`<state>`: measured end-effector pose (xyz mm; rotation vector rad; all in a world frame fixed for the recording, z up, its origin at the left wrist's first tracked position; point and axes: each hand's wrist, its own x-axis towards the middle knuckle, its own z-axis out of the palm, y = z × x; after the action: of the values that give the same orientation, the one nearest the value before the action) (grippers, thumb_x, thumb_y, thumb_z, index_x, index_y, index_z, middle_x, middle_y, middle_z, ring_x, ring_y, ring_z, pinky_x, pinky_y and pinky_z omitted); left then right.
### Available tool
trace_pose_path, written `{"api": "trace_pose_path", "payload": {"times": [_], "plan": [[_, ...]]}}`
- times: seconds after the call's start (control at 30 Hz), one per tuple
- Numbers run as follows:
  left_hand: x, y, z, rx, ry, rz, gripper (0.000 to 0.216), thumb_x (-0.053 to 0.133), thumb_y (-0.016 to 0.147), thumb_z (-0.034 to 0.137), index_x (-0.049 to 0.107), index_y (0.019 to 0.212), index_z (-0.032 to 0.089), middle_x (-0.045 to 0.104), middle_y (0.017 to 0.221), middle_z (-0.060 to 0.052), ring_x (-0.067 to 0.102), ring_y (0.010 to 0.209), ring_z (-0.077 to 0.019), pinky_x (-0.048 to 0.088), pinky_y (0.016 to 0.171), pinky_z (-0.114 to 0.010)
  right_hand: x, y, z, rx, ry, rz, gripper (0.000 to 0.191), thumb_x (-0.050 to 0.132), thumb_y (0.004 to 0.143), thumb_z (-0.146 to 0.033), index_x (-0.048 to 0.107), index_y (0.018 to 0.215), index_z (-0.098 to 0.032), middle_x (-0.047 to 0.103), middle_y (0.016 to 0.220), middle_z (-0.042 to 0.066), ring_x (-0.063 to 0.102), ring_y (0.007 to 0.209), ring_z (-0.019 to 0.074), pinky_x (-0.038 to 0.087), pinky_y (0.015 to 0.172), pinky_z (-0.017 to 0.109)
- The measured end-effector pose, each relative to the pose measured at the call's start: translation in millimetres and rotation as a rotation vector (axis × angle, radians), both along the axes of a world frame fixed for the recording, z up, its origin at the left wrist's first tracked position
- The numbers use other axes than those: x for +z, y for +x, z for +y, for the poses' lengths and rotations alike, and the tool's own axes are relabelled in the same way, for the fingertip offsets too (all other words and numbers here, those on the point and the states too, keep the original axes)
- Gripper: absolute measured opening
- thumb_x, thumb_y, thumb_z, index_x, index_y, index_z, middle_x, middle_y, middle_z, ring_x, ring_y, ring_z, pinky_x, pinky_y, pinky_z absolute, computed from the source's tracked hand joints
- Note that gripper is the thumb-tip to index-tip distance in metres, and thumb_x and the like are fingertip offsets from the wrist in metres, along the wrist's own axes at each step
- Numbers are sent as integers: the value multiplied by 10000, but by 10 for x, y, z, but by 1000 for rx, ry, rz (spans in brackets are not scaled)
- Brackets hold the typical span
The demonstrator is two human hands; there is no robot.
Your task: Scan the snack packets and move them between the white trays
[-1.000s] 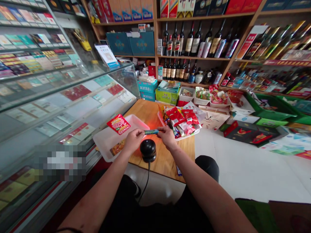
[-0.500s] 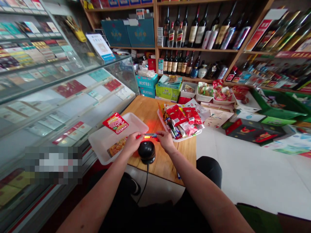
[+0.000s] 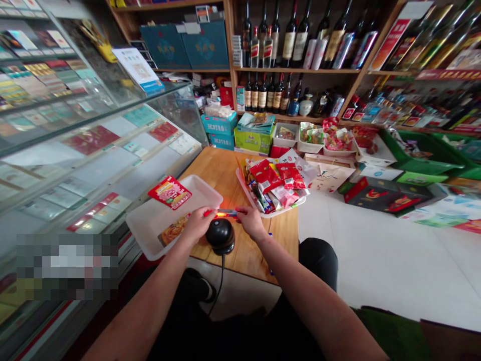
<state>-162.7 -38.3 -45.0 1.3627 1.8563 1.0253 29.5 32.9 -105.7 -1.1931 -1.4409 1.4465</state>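
Observation:
My left hand (image 3: 198, 224) and my right hand (image 3: 251, 222) pinch the two ends of a thin, narrow snack stick (image 3: 225, 213), held flat just above a black dome-shaped barcode scanner (image 3: 220, 235). Red scanner light glows on the stick. The scanner stands near the front edge of a small wooden table (image 3: 221, 173), its cable hanging down. To the left lies a white tray (image 3: 150, 220) holding a red snack packet (image 3: 169, 192) and an orange packet (image 3: 172, 231). Behind my right hand sits another white tray (image 3: 280, 211) heaped with red snack packets (image 3: 266, 176).
A glass display counter (image 3: 75, 150) full of flat cartons runs along the left. Shelves of wine bottles (image 3: 278, 45) and boxes stand behind the table. Green crates (image 3: 413, 160) and flat boxes lie on the white floor at the right.
Both hands lowered the snack stick closer to the scanner, and red light now glows on it. The view shifted slightly, so everything sits a little further left.

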Motion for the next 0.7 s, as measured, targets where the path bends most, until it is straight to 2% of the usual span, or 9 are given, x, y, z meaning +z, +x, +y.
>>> {"api": "trace_pose_path", "payload": {"times": [0.1,0.2,0.3,0.4,0.57,0.63,0.7], "plan": [[-33,17,4,6,10,-14,406,624,857,565,740,909,180,772,940,-84,685,933,-275,482,821,-325,20,34,-24,-6,13,-22,259,609,822,-180,768,1022,-142,768,937,74,706,730,164,579,695,279],[14,46,27,15,16,-51,418,621,858,581,733,901,180,768,921,-77,684,913,-263,487,809,-318,135,69,-49,-16,19,-32,266,590,831,-182,765,1030,-147,766,915,64,699,717,165,569,682,276],[151,90,70,15,34,-63,433,616,867,591,719,922,174,755,901,-73,675,840,-239,487,741,-306,325,116,-78,-49,75,-33,265,592,836,-197,764,1032,-153,758,871,55,698,736,176,558,690,280],[363,192,108,-20,80,1,411,611,890,575,709,939,179,733,878,-56,658,805,-214,474,712,-296,510,201,-110,-106,112,38,251,624,822,-229,749,1028,-157,745,837,48,695,741,183,552,696,281],[674,558,143,-133,122,-18,373,599,919,533,703,966,178,694,811,-32,634,762,-193,467,686,-294,722,514,-126,-215,117,141,307,655,819,-322,702,1077,-162,733,851,49,684,732,187,560,693,295],[691,750,169,-173,122,-89,347,621,911,508,707,990,181,718,876,-40,653,819,-200,488,742,-304,791,696,-114,-278,160,119,336,648,827,-357,688,1102,-168,728,862,51,680,746,191,557,688,297],[630,950,206,-210,111,-190,331,647,893,487,711,1009,183,736,952,-55,667,889,-211,501,800,-318,854,889,-94,-331,200,58,338,631,838,-374,687,1103,-171,723,849,50,671,733,189,545,669,294]]}}
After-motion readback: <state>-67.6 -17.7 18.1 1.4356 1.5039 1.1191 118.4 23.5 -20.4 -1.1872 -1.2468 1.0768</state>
